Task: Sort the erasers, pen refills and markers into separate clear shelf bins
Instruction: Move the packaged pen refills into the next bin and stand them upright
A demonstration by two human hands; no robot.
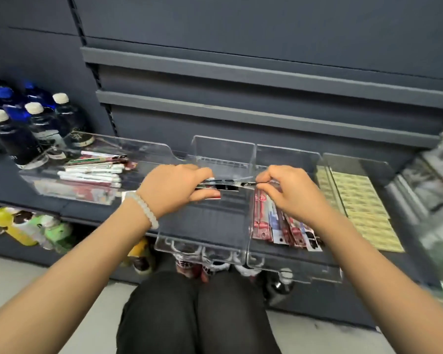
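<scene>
Three clear shelf bins stand side by side on a dark shelf. The left bin (149, 149) holds white markers (92, 175) and red packets. The middle bin (202, 251) has a bare floor. In the right bin (292, 269) lie several red and blue pen refill packets (274, 226). Over the middle bin, my left hand (174, 190) grips one end of a flat black-and-red packet (224, 186). My right hand (289, 192) pinches its other end at the wall between the middle and right bins.
Dark bottles (16, 141) stand at the shelf's left end. A flat yellow sheet of small packs (361, 208) lies right of the bins. Plastic-wrapped goods (435, 180) crowd the far right. Bottles (31, 226) fill the shelf below. My knees (197, 315) are in front.
</scene>
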